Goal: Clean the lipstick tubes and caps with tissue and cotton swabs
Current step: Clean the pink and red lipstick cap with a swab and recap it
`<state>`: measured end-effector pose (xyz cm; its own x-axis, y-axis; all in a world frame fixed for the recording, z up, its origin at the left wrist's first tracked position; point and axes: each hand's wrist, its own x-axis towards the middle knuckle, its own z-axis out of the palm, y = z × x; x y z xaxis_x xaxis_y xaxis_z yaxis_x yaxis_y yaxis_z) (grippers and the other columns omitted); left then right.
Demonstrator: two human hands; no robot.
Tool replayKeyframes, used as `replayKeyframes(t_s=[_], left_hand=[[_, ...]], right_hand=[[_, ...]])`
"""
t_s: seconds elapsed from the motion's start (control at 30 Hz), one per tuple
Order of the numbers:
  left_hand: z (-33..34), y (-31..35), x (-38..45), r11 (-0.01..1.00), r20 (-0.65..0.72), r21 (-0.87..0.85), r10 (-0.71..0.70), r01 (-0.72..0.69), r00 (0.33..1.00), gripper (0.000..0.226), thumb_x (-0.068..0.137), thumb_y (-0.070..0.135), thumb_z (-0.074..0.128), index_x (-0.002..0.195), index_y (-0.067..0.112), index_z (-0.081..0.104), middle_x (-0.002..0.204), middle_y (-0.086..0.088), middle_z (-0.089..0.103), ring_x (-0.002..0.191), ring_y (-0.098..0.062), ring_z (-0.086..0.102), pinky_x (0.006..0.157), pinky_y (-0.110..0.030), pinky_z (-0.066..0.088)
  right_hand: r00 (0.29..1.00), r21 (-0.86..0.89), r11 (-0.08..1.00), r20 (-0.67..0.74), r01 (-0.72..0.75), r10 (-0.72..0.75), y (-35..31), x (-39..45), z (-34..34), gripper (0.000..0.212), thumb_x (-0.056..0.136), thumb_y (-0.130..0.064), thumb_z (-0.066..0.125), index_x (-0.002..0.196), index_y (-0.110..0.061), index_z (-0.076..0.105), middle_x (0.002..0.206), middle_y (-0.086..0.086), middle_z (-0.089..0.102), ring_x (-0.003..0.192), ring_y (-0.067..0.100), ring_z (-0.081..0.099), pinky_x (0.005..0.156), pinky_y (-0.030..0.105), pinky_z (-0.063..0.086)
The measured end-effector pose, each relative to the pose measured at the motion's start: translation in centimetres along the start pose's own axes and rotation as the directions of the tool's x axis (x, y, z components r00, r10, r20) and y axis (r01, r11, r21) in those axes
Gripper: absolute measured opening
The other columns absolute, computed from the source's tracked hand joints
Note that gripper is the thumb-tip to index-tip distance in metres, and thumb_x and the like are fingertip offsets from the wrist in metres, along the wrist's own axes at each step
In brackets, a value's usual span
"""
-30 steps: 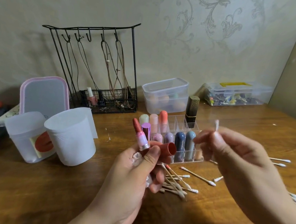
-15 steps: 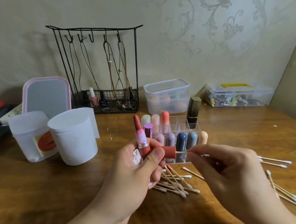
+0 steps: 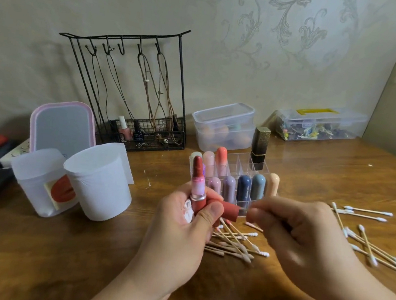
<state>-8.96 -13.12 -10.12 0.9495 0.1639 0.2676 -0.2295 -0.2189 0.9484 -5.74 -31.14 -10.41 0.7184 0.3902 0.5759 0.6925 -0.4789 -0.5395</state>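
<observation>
My left hand grips an uncapped red lipstick upright, together with its dark red cap lying sideways with the mouth to the right, and a crumpled white tissue in the palm. My right hand pinches a cotton swab whose tip goes into the cap's mouth. Only a short stretch of the swab shows between fingers and cap. Used swabs lie in a heap under my hands.
A clear organiser with several capped lipsticks stands just behind my hands. Clean swabs are scattered at the right. Two white cups stand at the left, with a black wire rack and plastic boxes by the wall.
My right hand came down from an upright swab hold and moved left, pushing the swab tip into the cap. My left hand kept its hold on the lipstick and cap.
</observation>
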Motion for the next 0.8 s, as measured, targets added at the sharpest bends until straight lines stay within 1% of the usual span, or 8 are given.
replayKeyframes(t_s=[0.07, 0.17, 0.27, 0.37, 0.47, 0.57, 0.67, 0.8], left_hand=[[0.3, 0.2, 0.0, 1.0, 0.005, -0.023, 0.003, -0.003, 1.0, 0.004, 0.085, 0.026, 0.062, 0.083, 0.025, 0.065, 0.058, 0.011, 0.061, 0.055, -0.002, 0.057, 0.054, -0.014, 0.048], [0.3, 0.2, -0.1, 0.999, -0.006, -0.033, 0.009, -0.009, 1.0, 0.006, 0.083, 0.03, 0.061, 0.085, 0.025, 0.064, 0.057, 0.012, 0.061, 0.054, -0.001, 0.056, 0.052, -0.012, 0.047], [0.5, 0.5, -0.2, 0.999, -0.001, -0.027, 0.041, -0.041, 0.999, 0.02, 0.074, 0.042, 0.057, 0.087, 0.028, 0.062, 0.059, 0.017, 0.061, 0.06, 0.002, 0.059, 0.053, -0.009, 0.043], [0.5, 0.3, 0.1, 0.999, -0.013, -0.024, 0.032, -0.032, 0.999, 0.015, 0.076, 0.039, 0.06, 0.083, 0.027, 0.062, 0.062, 0.019, 0.063, 0.064, 0.005, 0.06, 0.058, -0.008, 0.044], [0.3, -0.1, 0.2, 1.0, -0.039, 0.001, 0.013, -0.013, 0.999, 0.007, 0.081, 0.036, 0.063, 0.081, 0.03, 0.065, 0.065, 0.019, 0.064, 0.066, 0.004, 0.06, 0.061, -0.008, 0.044], [0.3, -0.4, 0.3, 0.999, -0.04, -0.027, -0.031, 0.03, 0.999, 0.003, 0.082, 0.038, 0.063, 0.081, 0.036, 0.065, 0.067, 0.016, 0.065, 0.064, -0.001, 0.06, 0.059, -0.012, 0.044], [0.3, -0.4, 0.2, 0.999, -0.032, -0.027, -0.044, 0.044, 0.998, 0.014, 0.074, 0.047, 0.061, 0.084, 0.036, 0.064, 0.07, 0.015, 0.065, 0.07, -0.006, 0.061, 0.068, -0.019, 0.048], [0.3, -0.1, 0.2, 0.998, -0.054, 0.056, -0.03, 0.033, 0.998, 0.009, 0.079, 0.044, 0.062, 0.078, 0.035, 0.06, 0.075, 0.027, 0.065, 0.076, 0.005, 0.063, 0.06, -0.008, 0.047]], right_hand=[[1.0, -0.079, 0.997, -0.002, -0.024, 0.024, 0.3, 0.1, 0.3, 0.014, 0.089, -0.022, 0.069, 0.075, -0.027, 0.071, 0.056, -0.013, 0.059, 0.051, 0.006, 0.054, 0.044, 0.01, 0.035], [0.993, 0.008, 1.0, 0.118, -0.015, 0.014, -0.3, -0.1, 0.6, 0.018, 0.09, -0.028, 0.063, 0.072, -0.026, 0.067, 0.055, -0.014, 0.056, 0.048, 0.005, 0.049, 0.044, 0.01, 0.031], [0.998, 0.014, 0.998, -0.026, -0.054, 0.054, -0.3, 0.1, 0.6, 0.021, 0.089, -0.027, 0.064, 0.068, -0.032, 0.065, 0.053, -0.014, 0.055, 0.043, 0.005, 0.046, 0.041, 0.012, 0.029], [0.997, -0.061, 0.997, 0.053, -0.047, 0.051, -0.5, 0.0, 1.0, 0.028, 0.089, -0.02, 0.068, 0.067, -0.035, 0.06, 0.056, -0.023, 0.056, 0.051, -0.001, 0.053, 0.047, 0.007, 0.035], [0.991, -0.078, 0.996, 0.126, -0.036, 0.046, -1.1, 0.0, 0.6, 0.023, 0.095, -0.032, 0.053, 0.073, -0.035, 0.052, 0.067, -0.03, 0.056, 0.062, -0.005, 0.053, 0.055, 0.008, 0.038], [0.984, -0.094, 0.994, 0.158, -0.064, 0.078, -0.8, 0.0, 0.3, 0.016, 0.098, -0.032, 0.043, 0.087, -0.037, 0.053, 0.07, -0.019, 0.057, 0.074, -0.002, 0.053, 0.064, 0.012, 0.04], [0.987, -0.161, 0.987, 0.149, -0.028, 0.052, -0.5, -0.1, 0.3, 0.016, 0.098, -0.029, 0.051, 0.086, -0.033, 0.06, 0.07, -0.017, 0.061, 0.066, 0.001, 0.056, 0.056, 0.012, 0.041], [0.994, -0.137, 0.991, 0.105, 0.005, 0.01, -0.7, -0.1, 0.4, 0.011, 0.086, -0.027, 0.059, 0.078, -0.027, 0.066, 0.054, -0.027, 0.047, 0.051, -0.006, 0.05, 0.046, 0.003, 0.031]])
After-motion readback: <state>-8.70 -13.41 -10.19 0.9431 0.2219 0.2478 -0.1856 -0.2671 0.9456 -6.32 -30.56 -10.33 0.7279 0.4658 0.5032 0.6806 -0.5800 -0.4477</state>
